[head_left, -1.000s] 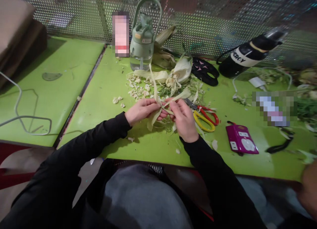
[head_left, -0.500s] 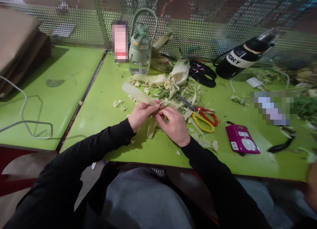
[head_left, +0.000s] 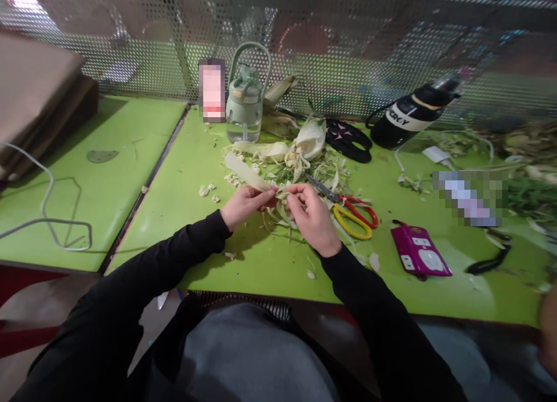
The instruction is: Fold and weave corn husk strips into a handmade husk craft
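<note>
You are holding a pale husk strip (head_left: 247, 173) in your left hand (head_left: 243, 206) over the desk (head_left: 270, 268), left of the scissors (head_left: 354, 213), while your right hand (head_left: 314, 219) is pinching around its right end, seemingly shaping it, the next move calling for steady fingers.

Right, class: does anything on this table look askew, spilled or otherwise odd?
The black bottle leans sharply to the right, whereas the pale green bottle stands upright; lens distortion may exaggerate this. Pale scraps lie loose on the green table beyond the left hand, looking untidy.
</note>
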A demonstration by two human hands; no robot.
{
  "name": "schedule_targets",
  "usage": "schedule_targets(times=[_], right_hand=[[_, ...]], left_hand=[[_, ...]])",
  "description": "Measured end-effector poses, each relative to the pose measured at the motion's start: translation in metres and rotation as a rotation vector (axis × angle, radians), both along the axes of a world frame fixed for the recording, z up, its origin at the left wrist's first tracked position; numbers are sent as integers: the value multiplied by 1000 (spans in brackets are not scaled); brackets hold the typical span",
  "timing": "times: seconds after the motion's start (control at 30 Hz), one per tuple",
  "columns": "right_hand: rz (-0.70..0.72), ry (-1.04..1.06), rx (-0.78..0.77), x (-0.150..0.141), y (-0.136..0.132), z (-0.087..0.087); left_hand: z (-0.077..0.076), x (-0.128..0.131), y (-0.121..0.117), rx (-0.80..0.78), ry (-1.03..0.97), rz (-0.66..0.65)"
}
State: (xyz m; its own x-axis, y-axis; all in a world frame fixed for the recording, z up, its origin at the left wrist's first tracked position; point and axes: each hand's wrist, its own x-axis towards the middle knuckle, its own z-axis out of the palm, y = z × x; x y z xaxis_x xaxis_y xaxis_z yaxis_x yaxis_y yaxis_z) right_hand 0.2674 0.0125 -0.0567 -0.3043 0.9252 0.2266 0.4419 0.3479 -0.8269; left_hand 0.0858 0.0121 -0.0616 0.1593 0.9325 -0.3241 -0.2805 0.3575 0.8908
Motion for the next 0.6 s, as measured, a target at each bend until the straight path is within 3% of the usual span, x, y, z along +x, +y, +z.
schedule_targets(times=[0.2,0.33,0.47,0.6], right_hand=[[57,-135,154,1,2,-3],[47,-110,122,2,1,-5],[54,-90,129,4,-1,-2],[77,-199,373,8,1,1]], left_hand=[[-1,3,1,28,59,-11],[-2,4,0,33,-29,-45],[-6,1,-1,101,-147,-162],[-9,-1,-1,85,-192,-154]])
